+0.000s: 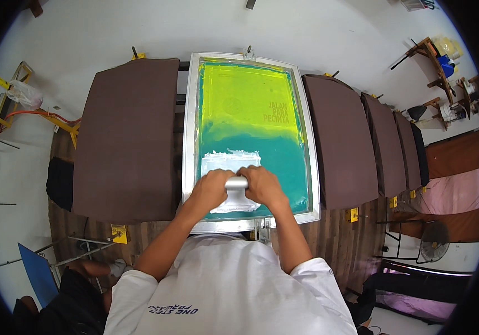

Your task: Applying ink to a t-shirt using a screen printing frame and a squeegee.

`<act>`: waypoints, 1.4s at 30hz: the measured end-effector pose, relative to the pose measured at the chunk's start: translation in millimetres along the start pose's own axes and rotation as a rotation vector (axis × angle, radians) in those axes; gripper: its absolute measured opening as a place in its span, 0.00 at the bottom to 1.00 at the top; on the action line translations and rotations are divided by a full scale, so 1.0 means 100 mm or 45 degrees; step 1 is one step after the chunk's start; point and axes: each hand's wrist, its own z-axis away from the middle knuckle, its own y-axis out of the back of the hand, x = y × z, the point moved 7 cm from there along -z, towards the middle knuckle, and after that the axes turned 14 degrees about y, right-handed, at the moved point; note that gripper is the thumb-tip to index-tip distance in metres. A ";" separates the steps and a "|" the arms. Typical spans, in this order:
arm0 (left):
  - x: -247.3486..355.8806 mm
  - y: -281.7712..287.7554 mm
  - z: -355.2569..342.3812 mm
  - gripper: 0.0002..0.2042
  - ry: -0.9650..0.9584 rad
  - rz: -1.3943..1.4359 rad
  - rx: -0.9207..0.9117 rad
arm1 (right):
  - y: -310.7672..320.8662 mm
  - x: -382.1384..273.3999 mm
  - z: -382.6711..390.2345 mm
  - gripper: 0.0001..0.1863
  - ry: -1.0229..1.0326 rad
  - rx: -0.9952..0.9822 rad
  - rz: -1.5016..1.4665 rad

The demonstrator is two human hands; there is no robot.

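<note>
My left hand [210,191] and my right hand [262,188] are both closed on a silver squeegee [236,182], side by side over the lower part of a screen-printing frame. The aluminium screen frame [191,134] holds a mesh that is lime-green at the far end [239,92] and teal nearer me [281,156], with faint lettering in the green part. A rectangular patch of thick white ink [217,162] lies around the squeegee. The squeegee's lower edge is partly hidden by my hands and the ink.
Brown-covered platens [122,134] stand left and right [340,139] of the screen. Yellow brackets [119,234] show below them. A person's dark-clothed legs [72,296] are at lower left beside a blue board [36,268]. Wall shelves [435,67] and a fan [435,243] are at right.
</note>
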 end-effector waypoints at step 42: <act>0.13 -0.11 -0.34 0.18 -0.015 -0.178 0.046 | 0.07 0.39 -0.07 0.20 0.015 0.156 0.038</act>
